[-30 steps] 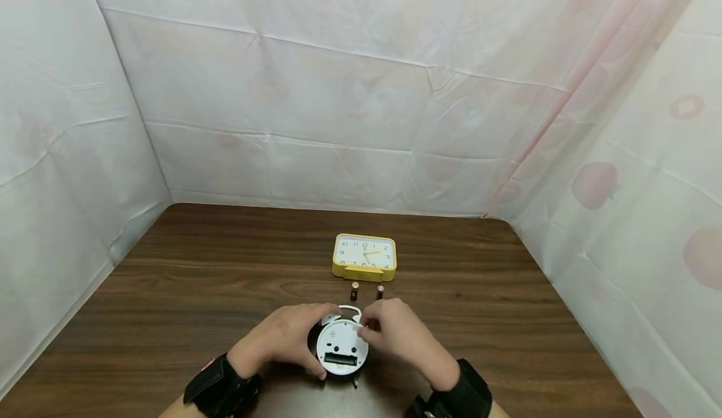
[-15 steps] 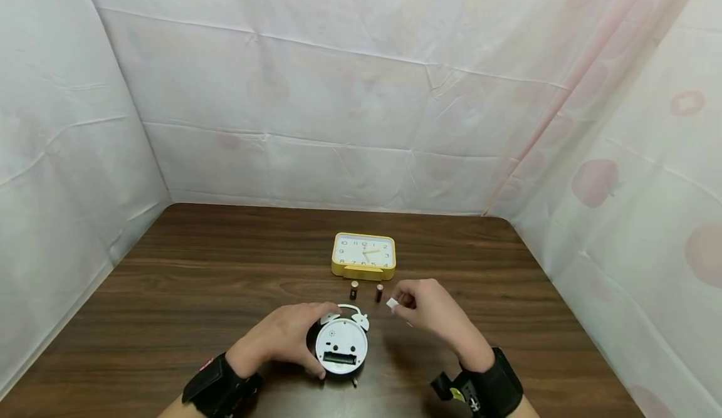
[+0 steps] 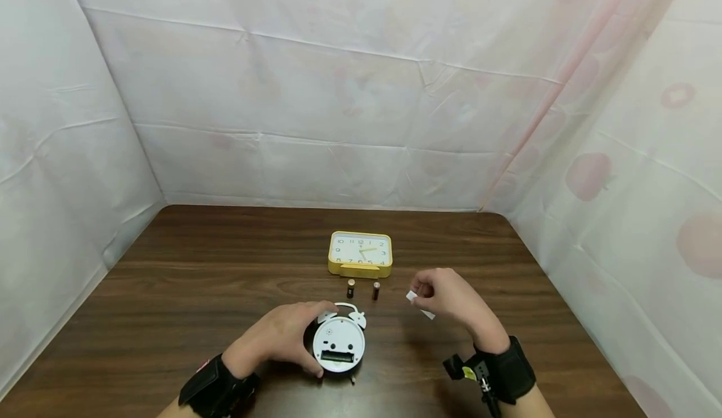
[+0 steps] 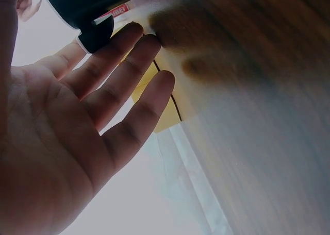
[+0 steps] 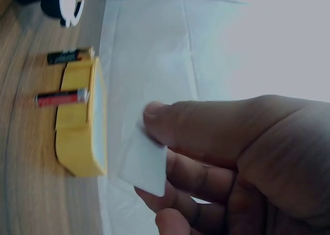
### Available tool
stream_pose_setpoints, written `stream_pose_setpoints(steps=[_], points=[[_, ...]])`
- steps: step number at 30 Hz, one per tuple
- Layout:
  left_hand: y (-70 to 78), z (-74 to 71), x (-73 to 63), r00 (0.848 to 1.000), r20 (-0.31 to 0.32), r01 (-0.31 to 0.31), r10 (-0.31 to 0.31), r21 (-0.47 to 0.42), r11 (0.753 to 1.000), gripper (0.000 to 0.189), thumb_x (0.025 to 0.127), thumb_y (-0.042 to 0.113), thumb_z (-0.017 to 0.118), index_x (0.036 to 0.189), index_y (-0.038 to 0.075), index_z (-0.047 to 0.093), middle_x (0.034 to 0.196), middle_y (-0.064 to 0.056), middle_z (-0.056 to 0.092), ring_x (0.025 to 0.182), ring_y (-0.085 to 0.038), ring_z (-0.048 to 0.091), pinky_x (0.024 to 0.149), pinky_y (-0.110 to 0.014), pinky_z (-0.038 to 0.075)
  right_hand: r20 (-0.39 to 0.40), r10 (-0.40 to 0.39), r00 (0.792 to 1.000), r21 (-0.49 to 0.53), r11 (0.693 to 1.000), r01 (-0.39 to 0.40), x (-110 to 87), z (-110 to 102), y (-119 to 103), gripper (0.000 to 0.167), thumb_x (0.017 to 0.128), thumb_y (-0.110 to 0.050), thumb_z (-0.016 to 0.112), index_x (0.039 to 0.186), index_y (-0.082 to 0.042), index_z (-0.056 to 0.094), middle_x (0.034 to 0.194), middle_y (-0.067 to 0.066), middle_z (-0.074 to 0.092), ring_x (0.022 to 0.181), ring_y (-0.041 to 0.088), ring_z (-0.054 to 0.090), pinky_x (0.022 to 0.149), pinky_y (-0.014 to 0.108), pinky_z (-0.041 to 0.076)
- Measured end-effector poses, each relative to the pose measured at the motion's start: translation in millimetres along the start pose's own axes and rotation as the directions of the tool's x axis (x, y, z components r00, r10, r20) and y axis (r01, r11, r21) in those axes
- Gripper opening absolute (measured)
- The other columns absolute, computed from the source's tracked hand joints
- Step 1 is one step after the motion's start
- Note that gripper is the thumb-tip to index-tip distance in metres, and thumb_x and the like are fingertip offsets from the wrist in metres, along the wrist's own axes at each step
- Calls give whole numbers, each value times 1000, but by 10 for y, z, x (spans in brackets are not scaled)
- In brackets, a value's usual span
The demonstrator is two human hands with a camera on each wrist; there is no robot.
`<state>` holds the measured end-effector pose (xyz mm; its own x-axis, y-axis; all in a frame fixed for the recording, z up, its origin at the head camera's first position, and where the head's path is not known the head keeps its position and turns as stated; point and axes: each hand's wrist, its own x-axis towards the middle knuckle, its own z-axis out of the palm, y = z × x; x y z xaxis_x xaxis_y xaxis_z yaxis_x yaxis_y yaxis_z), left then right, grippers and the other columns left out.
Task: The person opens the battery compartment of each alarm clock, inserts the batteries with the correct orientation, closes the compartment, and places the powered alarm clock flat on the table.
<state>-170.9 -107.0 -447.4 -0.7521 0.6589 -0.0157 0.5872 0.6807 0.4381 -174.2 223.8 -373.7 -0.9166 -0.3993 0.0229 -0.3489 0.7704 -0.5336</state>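
Observation:
A round alarm clock (image 3: 345, 328) with two white bells and a handle lies with its white back facing up. Its battery compartment (image 3: 336, 356) is uncovered, a dark slot near the lower edge. From the left side my left hand (image 3: 282, 338) grips the clock's rim between thumb and forefinger; the other fingers (image 4: 131, 114) stretch out over the table. Off to the right, my right hand (image 3: 451, 296) pinches a small white battery cover (image 5: 144, 165) in the air. Two batteries stand upright beyond the clock, one black and gold (image 3: 351, 288), one red (image 5: 61, 97).
Behind the batteries a yellow rectangular clock (image 3: 360, 252) leans back, its dial facing up. All of it is on a dark wooden table (image 3: 225, 249). Pale fabric (image 3: 316, 92) hangs along the back and both sides.
My right hand has left the alarm clock and moved right with the white battery cover in its fingers. My left hand has kept its grip on the clock.

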Motion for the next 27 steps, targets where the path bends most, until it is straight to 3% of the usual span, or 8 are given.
stream_pose_setpoints(steps=[5,15,23,27], points=[[-6,11,-11,1000,-7,-4,4,-2,1000,93,53,68,81,133,32,49,124,11,61,109,-10,59,85,-35,50,53,55,997,22,998,-56,35,16,150,8,82,-9,73,84,-11,66,70,-4,62,62,9,56,54,25,46],[4,20,-15,1000,-11,-4,4,-3,1000,92,53,66,82,132,32,49,123,12,61,108,-8,59,85,-34,50,56,241,969,-23,970,-240,152,191,470,8,82,-8,73,86,-11,67,76,0,62,68,12,55,61,30,45],[2,20,-11,1000,-6,6,-6,-5,1000,92,53,65,82,132,33,49,123,13,61,107,-7,59,86,-34,50,89,262,961,-10,965,-262,153,279,674,11,81,-7,74,87,-8,65,74,1,60,63,13,53,59,29,42],[-8,14,-8,1000,-4,4,-4,-1,1000,93,53,66,82,133,31,49,123,11,61,109,-8,59,86,-34,50,69,262,963,3,965,-263,177,319,713,12,79,-7,76,83,-9,64,70,1,58,61,14,52,57,29,41]])
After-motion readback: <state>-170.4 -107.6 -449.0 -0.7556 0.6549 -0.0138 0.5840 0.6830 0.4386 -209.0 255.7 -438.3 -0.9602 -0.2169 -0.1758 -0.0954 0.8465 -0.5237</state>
